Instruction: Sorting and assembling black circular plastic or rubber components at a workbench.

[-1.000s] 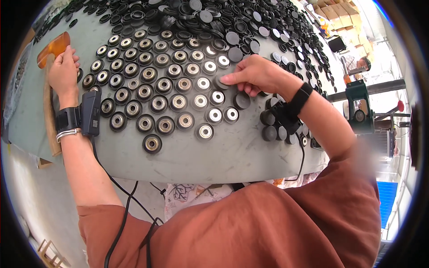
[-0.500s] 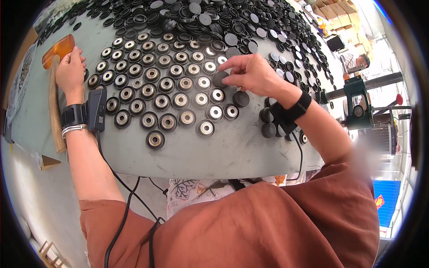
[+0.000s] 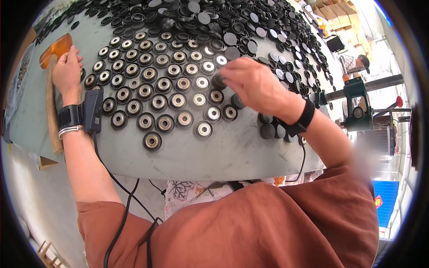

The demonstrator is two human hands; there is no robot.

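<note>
Cap [image 3: 217, 82], light and stiff I'd guess, best pinched by its rim; at ten o'clock the left hand [image 3: 67, 73] lies by a mallet [image 3: 56, 48], grip unclear; at twelve sits the cap, right hand's [image 3: 257, 87] fingers bunched against it, clamped or not I can't tell

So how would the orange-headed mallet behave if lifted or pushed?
The mallet would likely feel head-heavy, its orange head being much thicker than the handle. That handle looks like solid wood, so probably stiff. The head's rounded side might roll slightly.
</note>
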